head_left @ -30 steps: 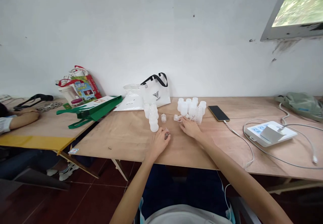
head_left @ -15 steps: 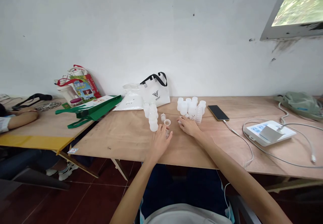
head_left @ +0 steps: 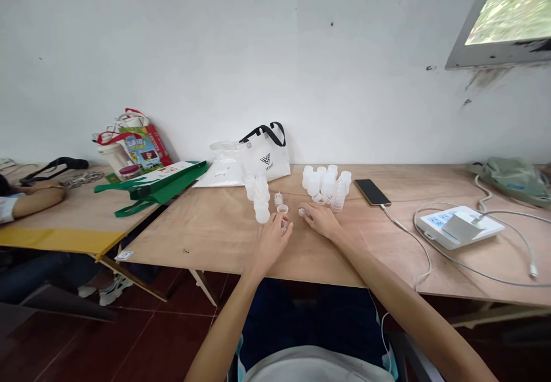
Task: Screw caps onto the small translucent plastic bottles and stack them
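Note:
My left hand (head_left: 272,237) rests low over the table, its fingers curled around a small clear plastic piece (head_left: 284,228) that they partly hide. Just beyond those fingertips is a clear plastic ring (head_left: 282,209), and behind it stands a small clear ribbed part (head_left: 278,199). Between the fingertips of my right hand (head_left: 321,220) is a small clear plastic cap (head_left: 303,212), a little above the tabletop or touching it; I cannot tell which. A row of translucent white cups (head_left: 261,201) stands left of my left hand. More translucent cups (head_left: 327,184) are grouped beyond my right hand.
A phone (head_left: 372,192) on a cable lies to the right, near a white power strip (head_left: 460,227). Behind are a white bag (head_left: 271,161) and a plastic packet (head_left: 224,166). A green bag (head_left: 159,185) spans the left table gap. A person's arm (head_left: 41,198) rests far left.
My right hand has drawn slightly left and nearer with the small cap, which now shows more clearly. The clear ring has shifted a little left, towards my left fingertips.

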Action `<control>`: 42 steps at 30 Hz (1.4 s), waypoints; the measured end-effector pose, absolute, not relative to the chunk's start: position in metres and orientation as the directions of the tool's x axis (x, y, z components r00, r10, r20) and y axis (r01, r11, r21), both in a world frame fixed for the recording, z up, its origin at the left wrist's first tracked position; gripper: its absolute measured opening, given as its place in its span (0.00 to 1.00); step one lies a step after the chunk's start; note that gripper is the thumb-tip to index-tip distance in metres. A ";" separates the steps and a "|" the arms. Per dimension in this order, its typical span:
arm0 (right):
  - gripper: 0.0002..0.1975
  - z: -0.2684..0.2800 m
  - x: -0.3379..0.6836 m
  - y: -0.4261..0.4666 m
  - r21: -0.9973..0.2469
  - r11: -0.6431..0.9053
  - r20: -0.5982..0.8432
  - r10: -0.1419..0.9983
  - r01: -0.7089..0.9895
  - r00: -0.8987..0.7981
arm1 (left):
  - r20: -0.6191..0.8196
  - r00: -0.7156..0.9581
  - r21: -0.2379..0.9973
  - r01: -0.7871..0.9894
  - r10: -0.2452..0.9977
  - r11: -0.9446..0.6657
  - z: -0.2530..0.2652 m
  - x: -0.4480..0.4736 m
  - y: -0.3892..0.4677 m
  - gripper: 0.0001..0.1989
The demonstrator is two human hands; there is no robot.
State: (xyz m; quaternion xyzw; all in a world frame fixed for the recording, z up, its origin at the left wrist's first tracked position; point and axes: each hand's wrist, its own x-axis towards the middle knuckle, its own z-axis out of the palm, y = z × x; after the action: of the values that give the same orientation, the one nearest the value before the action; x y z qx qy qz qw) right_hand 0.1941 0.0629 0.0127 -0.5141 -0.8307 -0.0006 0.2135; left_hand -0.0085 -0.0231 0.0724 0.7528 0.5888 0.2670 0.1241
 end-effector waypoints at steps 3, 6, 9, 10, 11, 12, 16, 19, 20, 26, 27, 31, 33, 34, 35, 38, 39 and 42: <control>0.12 0.013 0.194 0.061 -0.224 0.471 0.370 0.851 0.853 -0.372 | 0.259 0.169 0.500 0.819 0.951 -0.282 0.073 -0.011 -0.022 0.07; 0.13 0.016 0.194 0.061 -0.244 0.478 0.397 0.843 0.844 -0.363 | 0.270 0.174 0.506 0.811 0.947 -0.293 0.070 -0.015 -0.019 0.08; 0.14 0.020 0.196 0.057 -0.275 0.485 0.429 0.834 0.830 -0.346 | 0.281 0.181 0.518 0.798 0.943 -0.308 0.067 -0.019 -0.016 0.08; 0.14 0.020 0.197 0.054 -0.290 0.503 0.440 0.826 0.814 -0.353 | 0.283 0.184 0.520 0.795 0.941 -0.312 0.067 -0.020 -0.016 0.08; 0.13 0.019 0.197 0.050 -0.304 0.529 0.455 0.811 0.792 -0.367 | 0.283 0.187 0.520 0.794 0.941 -0.315 0.067 -0.020 -0.016 0.08; 0.12 0.018 0.198 0.045 -0.312 0.566 0.471 0.790 0.763 -0.394 | 0.281 0.189 0.520 0.794 0.941 -0.315 0.067 -0.020 -0.016 0.09; 0.09 0.011 0.197 0.024 -0.254 0.708 0.496 0.680 0.659 -0.540 | 0.265 0.188 0.519 0.799 0.946 -0.304 0.068 -0.019 -0.017 0.09; 0.08 0.011 0.195 0.014 -0.208 0.731 0.456 0.661 0.650 -0.596 | 0.268 0.200 0.523 0.791 0.942 -0.317 0.069 -0.020 -0.018 0.09; 0.09 0.013 0.194 0.014 -0.205 0.716 0.448 0.675 0.667 -0.587 | 0.273 0.207 0.526 0.786 0.939 -0.326 0.070 -0.020 -0.018 0.09; 0.12 0.031 0.174 0.045 -0.183 0.604 0.492 0.739 0.776 -0.460 | 0.347 0.196 0.565 0.737 0.917 -0.371 0.075 -0.026 -0.020 0.11; 0.13 0.033 0.169 0.052 -0.166 0.588 0.481 0.749 0.791 -0.456 | 0.354 0.197 0.566 0.734 0.914 -0.377 0.076 -0.027 -0.020 0.12; 0.15 0.035 0.154 0.077 -0.077 0.561 0.342 0.791 0.824 -0.507 | 0.362 0.213 0.558 0.730 0.908 -0.394 0.079 -0.029 -0.022 0.12; 0.15 0.033 0.151 0.084 -0.054 0.552 0.297 0.805 0.832 -0.514 | 0.355 0.232 0.550 0.731 0.905 -0.403 0.080 -0.027 -0.023 0.12; 0.16 0.032 0.151 0.087 -0.050 0.536 0.290 0.815 0.842 -0.502 | 0.351 0.242 0.546 0.732 0.905 -0.407 0.080 -0.026 -0.024 0.12; 0.17 0.032 0.152 0.090 -0.047 0.511 0.290 0.829 0.858 -0.478 | 0.346 0.251 0.544 0.731 0.904 -0.411 0.080 -0.025 -0.024 0.12; 0.22 0.031 0.159 0.095 -0.036 0.400 0.298 0.879 0.916 -0.372 | 0.331 0.262 0.545 0.731 0.906 -0.410 0.081 -0.022 -0.026 0.12; 0.23 0.032 0.161 0.095 -0.031 0.363 0.305 0.891 0.931 -0.337 | 0.326 0.263 0.547 0.731 0.908 -0.408 0.081 -0.022 -0.026 0.12; 0.25 0.035 0.169 0.092 -0.007 0.291 0.339 0.901 0.957 -0.272 | 0.312 0.267 0.545 0.736 0.912 -0.402 0.080 -0.022 -0.025 0.12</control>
State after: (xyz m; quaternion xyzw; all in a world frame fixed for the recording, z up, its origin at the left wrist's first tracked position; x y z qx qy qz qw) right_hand 0.1691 0.0921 0.0350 -0.5869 -0.7912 -0.0996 0.1403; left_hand -0.0221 -0.0247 0.0802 0.7822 0.5265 0.2986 0.1475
